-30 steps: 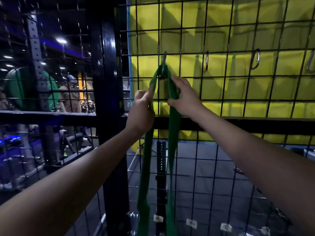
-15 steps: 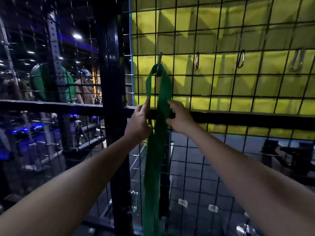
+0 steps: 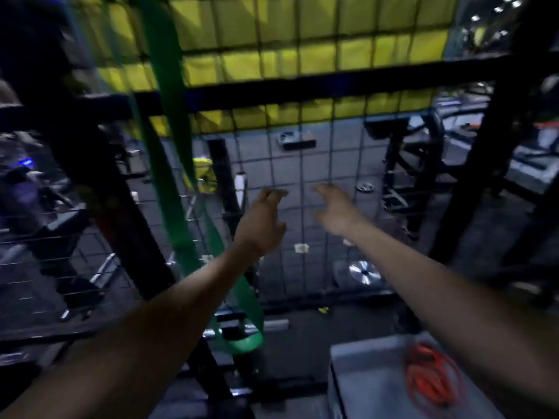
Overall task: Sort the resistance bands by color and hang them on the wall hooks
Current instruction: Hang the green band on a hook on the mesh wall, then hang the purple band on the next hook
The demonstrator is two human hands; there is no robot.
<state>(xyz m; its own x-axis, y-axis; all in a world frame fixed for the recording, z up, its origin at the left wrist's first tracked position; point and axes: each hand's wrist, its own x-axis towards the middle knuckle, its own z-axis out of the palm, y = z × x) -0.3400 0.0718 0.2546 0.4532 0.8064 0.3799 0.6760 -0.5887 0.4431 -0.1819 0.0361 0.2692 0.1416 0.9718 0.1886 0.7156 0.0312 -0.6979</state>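
Wire-grid wall (image 3: pixel 317 182), flat green band (image 3: pixel 169 140) hanging (blurred), hands (image 3: pixel 298 216) empty.

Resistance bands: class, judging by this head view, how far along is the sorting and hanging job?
Done: the green band hangs down the wire grid. In hand: nothing; the left hand and right hand are both free of it. Left: the orange band lies coiled on the grey surface, unhung.

Dim, motion-blurred, with curved wide-angle edges

Smooth rubbery green band (image 3: pixel 169 122), black metal wire grid (image 3: pixel 302 207), matt yellow padding (image 3: pixel 317 22)
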